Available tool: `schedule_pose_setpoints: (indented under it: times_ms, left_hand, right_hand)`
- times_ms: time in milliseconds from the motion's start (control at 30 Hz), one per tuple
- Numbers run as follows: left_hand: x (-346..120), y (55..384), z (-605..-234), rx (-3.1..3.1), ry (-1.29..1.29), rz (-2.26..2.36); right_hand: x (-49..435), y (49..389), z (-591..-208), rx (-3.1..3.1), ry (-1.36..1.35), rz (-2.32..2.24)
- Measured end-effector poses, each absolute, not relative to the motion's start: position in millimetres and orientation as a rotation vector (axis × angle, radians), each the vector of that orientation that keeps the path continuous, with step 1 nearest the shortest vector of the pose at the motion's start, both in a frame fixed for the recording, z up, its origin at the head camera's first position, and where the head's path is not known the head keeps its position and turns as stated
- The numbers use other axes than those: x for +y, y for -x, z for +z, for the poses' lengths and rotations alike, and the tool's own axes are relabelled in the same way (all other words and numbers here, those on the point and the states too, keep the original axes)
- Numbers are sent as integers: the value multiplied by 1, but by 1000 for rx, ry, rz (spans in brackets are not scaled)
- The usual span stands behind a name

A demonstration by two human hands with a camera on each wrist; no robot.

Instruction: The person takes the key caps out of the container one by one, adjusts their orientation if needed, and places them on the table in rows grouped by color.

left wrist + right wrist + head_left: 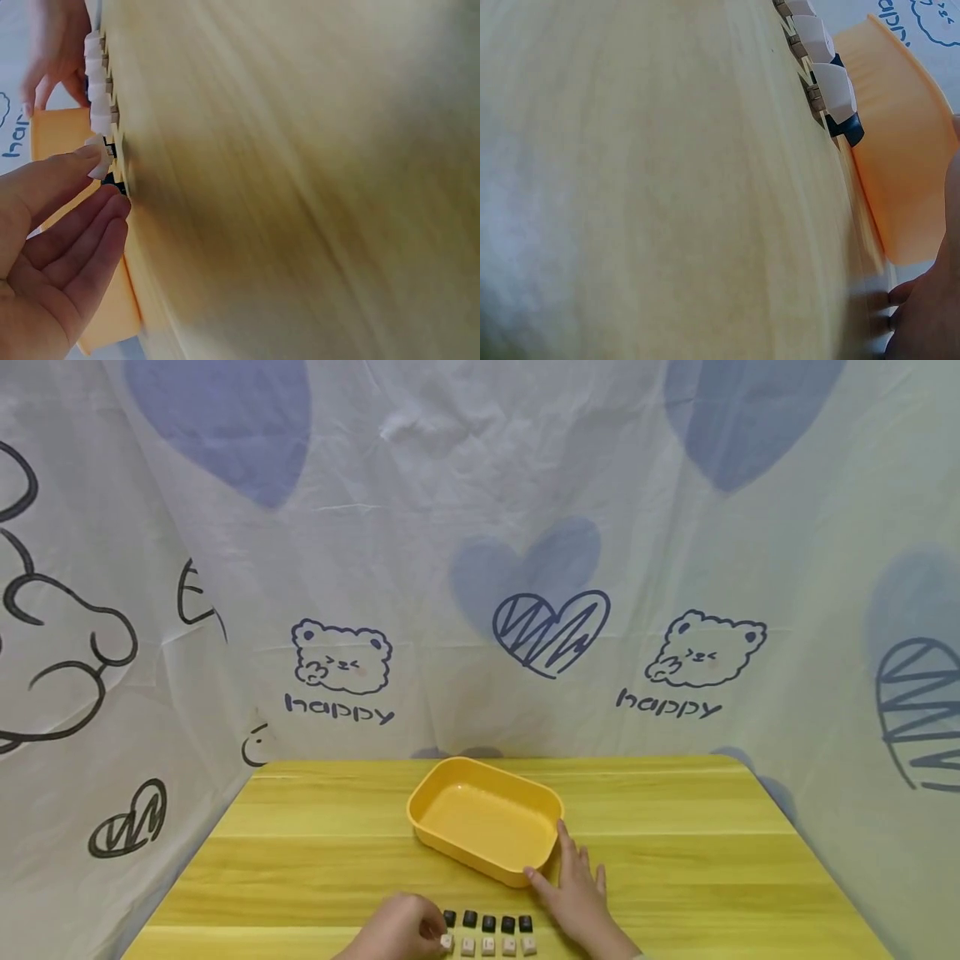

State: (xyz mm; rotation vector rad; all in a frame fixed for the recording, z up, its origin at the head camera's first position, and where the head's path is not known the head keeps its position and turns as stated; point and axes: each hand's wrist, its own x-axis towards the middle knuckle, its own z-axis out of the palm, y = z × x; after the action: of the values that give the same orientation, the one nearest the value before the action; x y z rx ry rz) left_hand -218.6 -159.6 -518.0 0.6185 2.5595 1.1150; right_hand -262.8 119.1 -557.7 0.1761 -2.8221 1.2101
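Observation:
In the head view, my left hand (405, 928) is at the left end of a row of white keycaps (488, 946). Its thumb and index finger pinch the endmost white keycap (99, 166), which tilts relative to the others in the left wrist view. Behind that row runs a second row of black keycaps (488, 923). My right hand (579, 897) touches the near right corner of a yellow plastic basin (480, 862), thumb at the front rim and fingers spread along the right side. The basin holds nothing and stands at an angle behind the keycaps.
All of this stands on a wood-grain table (300, 852). A pale cloth (442, 693) printed with hearts and bears hangs behind the table's back edge and along both sides.

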Motion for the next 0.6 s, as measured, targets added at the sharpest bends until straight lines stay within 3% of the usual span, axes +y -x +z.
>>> schedule_pose_setpoints:
  times_ms: [600]
  left_hand:
    - [-158,223,-520,2587,-600,986]
  right_hand:
    - [119,260,-552,-2822,-179,1206]
